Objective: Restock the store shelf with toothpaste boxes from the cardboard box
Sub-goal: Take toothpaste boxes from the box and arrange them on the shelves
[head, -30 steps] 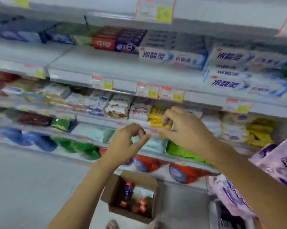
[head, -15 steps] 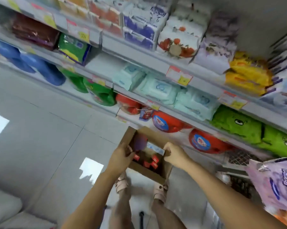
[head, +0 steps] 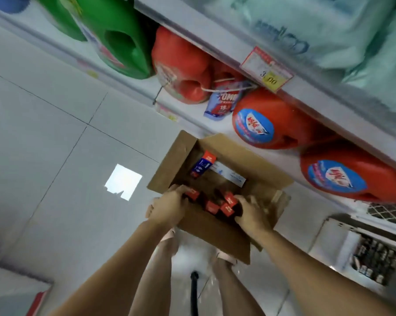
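- The left hand (head: 169, 209) reaches over the near left corner of the cardboard box (head: 167, 165), fingers curled round the top of one red toothpaste box (head: 191, 194). The hold looks to be on the end only, so a quick lift could let it slip back in or drop onto the floor (head: 55, 133).
- The right hand (head: 253, 213) is inside the near right of the cardboard box, with its fingers bent down against the other red toothpaste boxes (head: 226, 205). Blur hides whether it has hold of any.
- Those packs stand close together on end and tilt a little. In my judgement, pulling one out could drag or topple its neighbours.
- With both arms pulling at once, the light cardboard box might shift or tip on the smooth tiles. Its near flap hangs over the person's feet.
- The cardboard box stands open on the floor just in front of the bottom shelf (head: 215, 130), flaps folded out. At its far left a red-and-blue box (head: 202, 165) leans, and a long white box (head: 229, 176) lies beside that. The red packs fill the near end.
- The bottom shelf holds a green jug (head: 115, 37) and red jugs (head: 258, 124). The toothpaste shelf itself is out of view.
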Action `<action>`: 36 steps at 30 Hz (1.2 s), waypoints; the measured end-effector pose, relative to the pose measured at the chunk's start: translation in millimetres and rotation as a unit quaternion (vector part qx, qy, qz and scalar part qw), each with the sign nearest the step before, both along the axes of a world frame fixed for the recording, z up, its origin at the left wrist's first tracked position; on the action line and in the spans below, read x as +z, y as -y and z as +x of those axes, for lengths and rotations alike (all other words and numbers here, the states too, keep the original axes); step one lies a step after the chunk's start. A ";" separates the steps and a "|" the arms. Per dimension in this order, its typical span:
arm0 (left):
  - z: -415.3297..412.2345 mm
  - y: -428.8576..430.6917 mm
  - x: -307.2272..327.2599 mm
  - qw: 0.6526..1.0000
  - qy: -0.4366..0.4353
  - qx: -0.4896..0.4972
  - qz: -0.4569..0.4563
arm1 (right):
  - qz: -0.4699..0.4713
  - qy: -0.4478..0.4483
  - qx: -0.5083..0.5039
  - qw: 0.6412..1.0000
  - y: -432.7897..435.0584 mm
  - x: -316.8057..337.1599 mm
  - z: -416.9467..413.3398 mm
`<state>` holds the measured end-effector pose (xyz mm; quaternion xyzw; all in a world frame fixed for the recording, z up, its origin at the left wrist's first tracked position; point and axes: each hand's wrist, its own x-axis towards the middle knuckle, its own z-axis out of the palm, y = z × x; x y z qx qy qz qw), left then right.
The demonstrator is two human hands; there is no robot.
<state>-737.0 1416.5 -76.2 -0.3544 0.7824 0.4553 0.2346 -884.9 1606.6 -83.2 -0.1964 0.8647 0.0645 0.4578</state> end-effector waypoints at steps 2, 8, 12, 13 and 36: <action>-1.7 -0.8 -23.3 0.999 0.006 -0.031 -0.004 | -0.021 -0.009 0.003 1.000 2.4 -25.9 1.1; 15.3 -5.4 -62.8 0.996 -0.033 -0.058 -0.060 | 0.019 0.031 0.010 0.999 -0.5 -88.6 7.9; 25.7 -6.5 -74.9 0.992 -0.083 -0.048 -0.081 | 0.005 0.039 -0.007 0.999 -7.8 -117.3 18.5; 26.5 -7.2 -77.4 0.991 -0.088 -0.050 -0.087 | -0.008 0.025 -0.015 1.000 -7.5 -121.7 20.5; -45.7 -51.3 134.8 0.736 0.090 0.525 0.417 | -0.296 -0.016 -0.075 0.952 33.0 187.0 -20.0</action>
